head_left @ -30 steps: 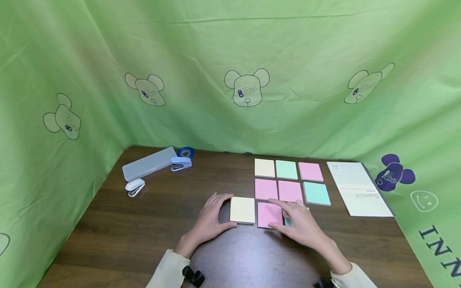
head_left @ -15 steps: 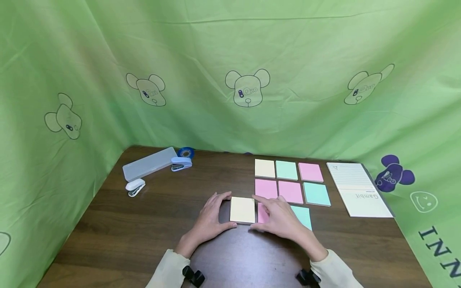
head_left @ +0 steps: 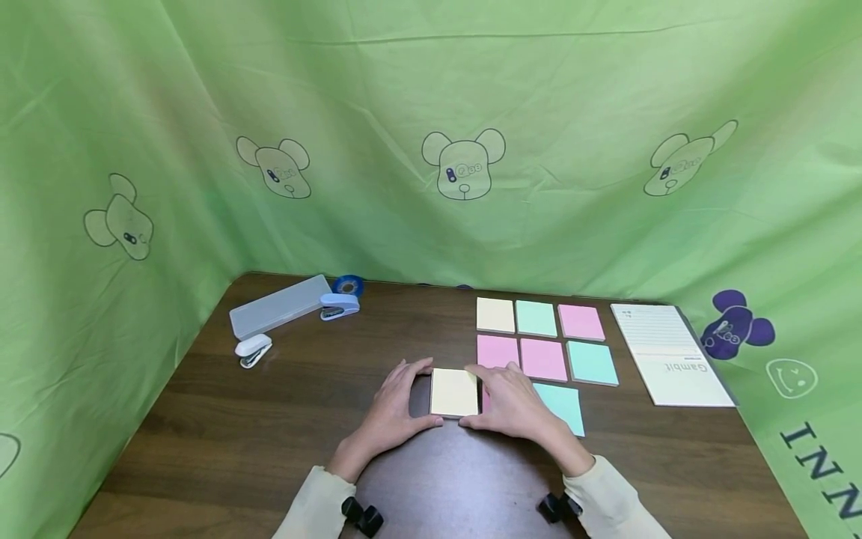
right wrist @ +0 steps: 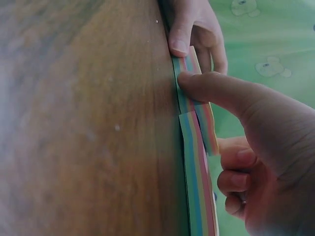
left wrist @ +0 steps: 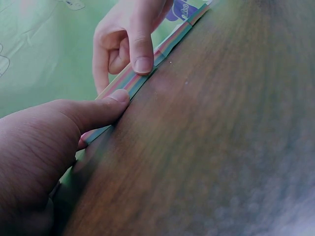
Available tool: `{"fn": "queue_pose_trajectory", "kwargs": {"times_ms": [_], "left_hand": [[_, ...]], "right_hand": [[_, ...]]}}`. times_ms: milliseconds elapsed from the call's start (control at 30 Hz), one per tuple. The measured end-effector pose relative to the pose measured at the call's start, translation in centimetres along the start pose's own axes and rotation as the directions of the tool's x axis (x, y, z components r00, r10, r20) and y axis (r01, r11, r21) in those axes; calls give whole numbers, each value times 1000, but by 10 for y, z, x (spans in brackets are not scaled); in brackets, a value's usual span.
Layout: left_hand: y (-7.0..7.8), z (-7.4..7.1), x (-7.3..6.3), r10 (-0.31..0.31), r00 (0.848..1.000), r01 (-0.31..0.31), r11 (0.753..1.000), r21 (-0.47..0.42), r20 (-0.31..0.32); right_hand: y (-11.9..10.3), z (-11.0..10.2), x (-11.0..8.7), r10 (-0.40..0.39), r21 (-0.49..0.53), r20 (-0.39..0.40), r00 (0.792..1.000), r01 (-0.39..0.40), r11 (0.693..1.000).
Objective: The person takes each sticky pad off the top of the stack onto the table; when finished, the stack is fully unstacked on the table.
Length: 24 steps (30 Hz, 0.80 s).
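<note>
A pale yellow sticky note pad (head_left: 454, 393) lies on the table between both hands; its edge shows several coloured layers in the wrist views. My left hand (head_left: 389, 413) grips its left part, thumb (left wrist: 118, 96) on the near edge and fingers toward the far corner. My right hand (head_left: 513, 404) holds the right part likewise, thumb (right wrist: 193, 84) on the near edge. Beneath the right hand, a pink sticky note pad (head_left: 485, 402) is mostly hidden. A mint green pad (head_left: 560, 406) sits just right of that hand.
Behind are two rows of sticky note pads, including a pink one (head_left: 543, 359). A notepad (head_left: 673, 355) lies at the right. Far left are a translucent case (head_left: 279, 307), blue tape (head_left: 348, 285) and two small staplers, one white (head_left: 252, 349). Green cloth (head_left: 465, 239) surrounds the table.
My right hand has moved left from the pink pad to the yellow pad's right side, uncovering the mint green pad. The left hand has stayed at the yellow pad.
</note>
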<state>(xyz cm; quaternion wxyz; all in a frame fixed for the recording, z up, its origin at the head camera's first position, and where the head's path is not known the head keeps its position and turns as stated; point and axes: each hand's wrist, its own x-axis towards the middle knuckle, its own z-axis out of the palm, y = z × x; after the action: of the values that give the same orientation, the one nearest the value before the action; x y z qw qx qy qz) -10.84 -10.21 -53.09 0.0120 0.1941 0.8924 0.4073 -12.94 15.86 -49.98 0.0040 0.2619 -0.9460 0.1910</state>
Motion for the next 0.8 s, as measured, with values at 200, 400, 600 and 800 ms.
{"fn": "queue_pose_trajectory", "kwargs": {"times_ms": [200, 400, 600, 800], "left_hand": [[-1, -1, 0, 2, 1000, -2, 1000, -4, 10], [-3, 0, -2, 6, 1000, -6, 1000, -15, 8], [-4, -1, -1, 21, 1000, -21, 999, -24, -3], [-3, 0, -1, 15, 1000, -15, 999, -49, -8]], "right_hand": [[3, -2, -2, -19, 26, -27, 999, 20, 999], [5, -12, -1, -5, 55, -17, 1000, 6, 998], [9, -26, 12, 13, 66, -54, 998, -10, 998], [13, -40, 33, 82, 98, -46, 996, -78, 992]]}}
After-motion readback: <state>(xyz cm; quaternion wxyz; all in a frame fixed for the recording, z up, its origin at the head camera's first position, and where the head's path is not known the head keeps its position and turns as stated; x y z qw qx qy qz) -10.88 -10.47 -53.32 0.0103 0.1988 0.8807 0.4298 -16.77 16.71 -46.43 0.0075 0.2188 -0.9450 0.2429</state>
